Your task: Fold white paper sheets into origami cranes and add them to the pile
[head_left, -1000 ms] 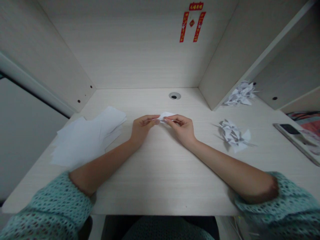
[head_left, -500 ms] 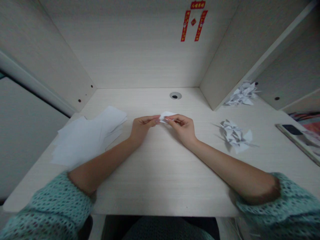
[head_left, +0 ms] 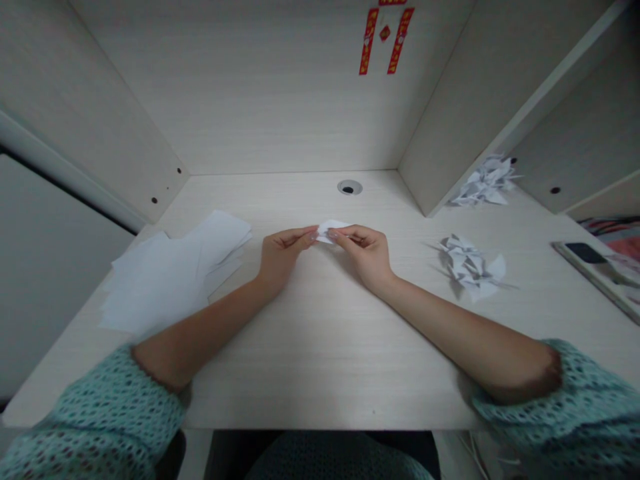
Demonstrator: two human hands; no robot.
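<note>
The left hand and right hand each held the white paper piece in a narrow thumb-and-finger grip over the counter.

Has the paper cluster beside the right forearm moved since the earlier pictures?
No; the paper cluster keeps its place relative to the lower front corner of the upright partition.
</note>
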